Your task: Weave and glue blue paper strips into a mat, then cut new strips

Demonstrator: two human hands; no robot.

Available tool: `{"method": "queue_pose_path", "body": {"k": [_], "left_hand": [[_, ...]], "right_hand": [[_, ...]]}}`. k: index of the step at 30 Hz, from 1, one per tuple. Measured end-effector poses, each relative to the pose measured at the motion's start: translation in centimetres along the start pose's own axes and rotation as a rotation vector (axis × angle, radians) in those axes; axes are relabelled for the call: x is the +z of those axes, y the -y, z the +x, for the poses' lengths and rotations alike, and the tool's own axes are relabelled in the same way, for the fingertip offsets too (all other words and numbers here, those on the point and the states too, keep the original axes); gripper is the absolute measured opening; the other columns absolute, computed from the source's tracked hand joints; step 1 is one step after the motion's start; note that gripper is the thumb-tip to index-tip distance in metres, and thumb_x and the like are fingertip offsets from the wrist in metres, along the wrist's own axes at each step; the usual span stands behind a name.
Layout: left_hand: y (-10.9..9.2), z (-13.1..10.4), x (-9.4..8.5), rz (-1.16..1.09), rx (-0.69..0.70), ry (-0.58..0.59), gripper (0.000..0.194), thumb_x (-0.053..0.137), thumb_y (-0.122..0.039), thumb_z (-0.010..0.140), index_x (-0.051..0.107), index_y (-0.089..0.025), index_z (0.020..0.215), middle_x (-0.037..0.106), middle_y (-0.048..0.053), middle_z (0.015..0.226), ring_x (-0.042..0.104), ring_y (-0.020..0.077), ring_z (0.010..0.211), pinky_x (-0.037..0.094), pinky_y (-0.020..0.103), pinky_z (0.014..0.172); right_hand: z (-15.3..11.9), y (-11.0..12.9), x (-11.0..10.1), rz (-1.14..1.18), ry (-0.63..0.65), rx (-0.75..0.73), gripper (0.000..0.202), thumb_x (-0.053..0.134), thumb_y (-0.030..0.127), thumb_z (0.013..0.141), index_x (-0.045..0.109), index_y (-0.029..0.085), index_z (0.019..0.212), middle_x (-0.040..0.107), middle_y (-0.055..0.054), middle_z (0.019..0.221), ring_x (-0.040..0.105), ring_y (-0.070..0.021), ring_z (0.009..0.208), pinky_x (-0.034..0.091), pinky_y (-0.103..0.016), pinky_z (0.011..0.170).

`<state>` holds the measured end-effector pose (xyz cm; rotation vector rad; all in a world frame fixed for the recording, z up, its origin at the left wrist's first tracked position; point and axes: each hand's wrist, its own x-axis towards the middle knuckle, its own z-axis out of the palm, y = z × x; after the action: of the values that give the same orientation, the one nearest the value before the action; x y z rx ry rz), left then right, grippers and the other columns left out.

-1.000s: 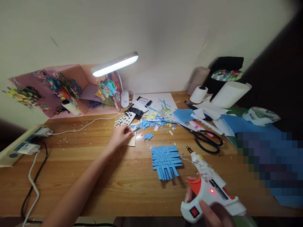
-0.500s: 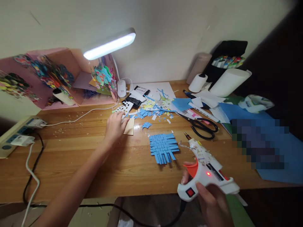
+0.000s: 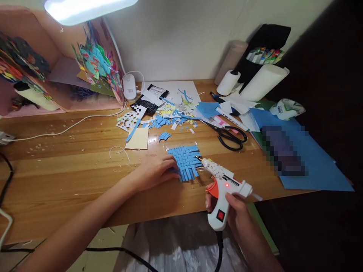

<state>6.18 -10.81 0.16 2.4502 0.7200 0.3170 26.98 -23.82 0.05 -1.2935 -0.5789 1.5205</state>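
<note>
A woven mat of blue paper strips [image 3: 185, 162] lies flat on the wooden table [image 3: 85, 162]. My left hand [image 3: 159, 170] rests at the mat's left edge, fingers together and partly hidden, so whether it pinches the paper is unclear. In my right hand [image 3: 231, 206] is a white hot glue gun [image 3: 219, 200] with an orange trigger and a lit red light. Its metal tip is over the mat's right edge. A small blue woven scrap [image 3: 165, 136] sits just behind the mat.
Behind are a cream card [image 3: 138, 139], paper scraps [image 3: 161, 121] and black scissors [image 3: 232, 138]. Blue sheets [image 3: 314, 162] and a paper roll [image 3: 265, 82] are at right. A pink box [image 3: 93, 102] stands back left; a lamp [image 3: 90, 9] hangs above. The gun's black cord [image 3: 219, 249] hangs down.
My left hand has moved from the cream card to the mat's left edge. The glue gun has come left, its tip now at the mat. The view has shifted.
</note>
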Motion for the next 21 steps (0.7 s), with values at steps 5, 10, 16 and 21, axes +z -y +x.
{"method": "queue_pose_path", "body": {"k": [5,10,16,21], "left_hand": [[0.5,0.0,0.6,-0.029,-0.045,-0.135,0.018,0.048,-0.026,0.09,0.062,-0.016,0.084,0.065,0.005,0.084,0.06,0.0152,0.079,0.046,0.026,0.072],[0.5,0.1,1.0,-0.003,-0.059,-0.221,0.015,0.05,-0.024,0.089,0.062,-0.017,0.084,0.064,0.004,0.082,0.06,0.0154,0.078,0.045,0.026,0.07],[1.5,0.4,1.3,0.056,-0.041,-0.26,0.019,0.05,-0.028,0.089,0.062,-0.016,0.081,0.06,0.005,0.082,0.056,0.0165,0.079,0.044,0.027,0.071],[2.1,0.7,1.5,0.071,-0.06,-0.28,0.018,0.052,-0.028,0.088,0.06,-0.014,0.078,0.058,0.005,0.079,0.053,0.0156,0.076,0.043,0.026,0.069]], "right_hand": [[-1.1,1.0,0.6,-0.328,0.001,-0.036,0.026,0.056,0.041,0.074,0.059,0.019,0.086,0.061,-0.002,0.067,0.052,-0.0176,0.064,0.039,-0.029,0.061],[-2.0,1.8,1.2,-0.411,0.065,0.082,0.028,0.051,0.041,0.075,0.058,0.017,0.088,0.059,-0.001,0.06,0.051,-0.0166,0.057,0.038,-0.027,0.054],[-2.3,1.4,2.3,-0.494,-0.056,0.115,0.027,0.054,0.042,0.071,0.061,0.016,0.076,0.056,-0.001,0.057,0.051,-0.0159,0.053,0.041,-0.027,0.052],[-2.0,1.1,3.0,-0.52,-0.122,0.085,0.026,0.056,0.041,0.069,0.063,0.018,0.075,0.06,-0.002,0.065,0.053,-0.0173,0.058,0.043,-0.027,0.054]]}}
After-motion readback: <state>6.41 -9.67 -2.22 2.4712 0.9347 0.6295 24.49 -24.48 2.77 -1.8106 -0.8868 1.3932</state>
